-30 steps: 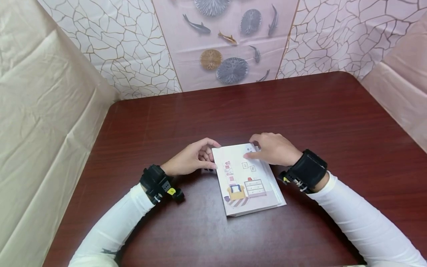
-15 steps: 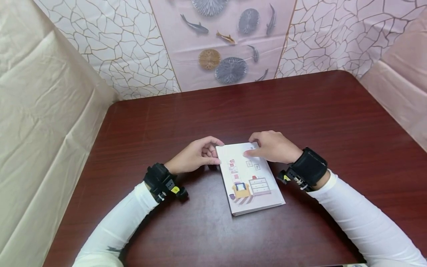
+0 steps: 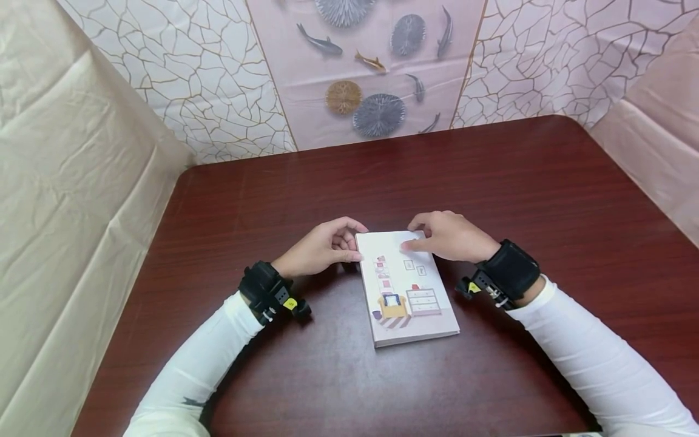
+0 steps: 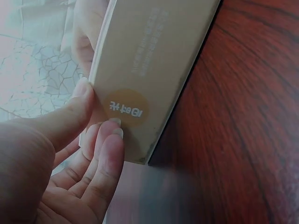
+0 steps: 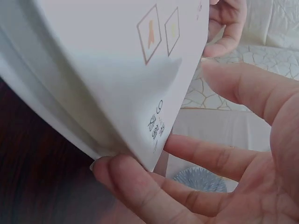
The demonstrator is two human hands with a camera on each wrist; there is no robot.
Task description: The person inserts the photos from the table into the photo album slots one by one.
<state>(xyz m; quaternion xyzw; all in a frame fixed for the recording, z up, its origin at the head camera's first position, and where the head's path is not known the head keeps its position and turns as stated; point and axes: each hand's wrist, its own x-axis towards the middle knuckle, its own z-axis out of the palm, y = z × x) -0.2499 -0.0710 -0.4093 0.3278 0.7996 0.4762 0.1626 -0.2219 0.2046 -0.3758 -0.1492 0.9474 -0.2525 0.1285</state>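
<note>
A thick white hardcover book lies on the dark red table, its cover drawn with a yellow armchair, a dresser and small frames. At its far left corner, my left hand holds the edge, thumb on the cover's rim and fingers curled against the spine. The left wrist view shows that brownish spine with an orange circle and white characters. My right hand grips the far right corner. Its thumb is on the cover, and its fingers go over the far edge. In the right wrist view, fingertips touch the book's corner.
The reddish-brown wooden table extends around the book on all sides. Patterned cloth hangs behind its far edge, and a beige cloth hangs at the left. Each wrist wears a black strap with a camera.
The book has turned slightly straighter, and its near edge has moved away from me. Its cover and pages look more evenly stacked. My left hand has shifted right and a little farther out.
</note>
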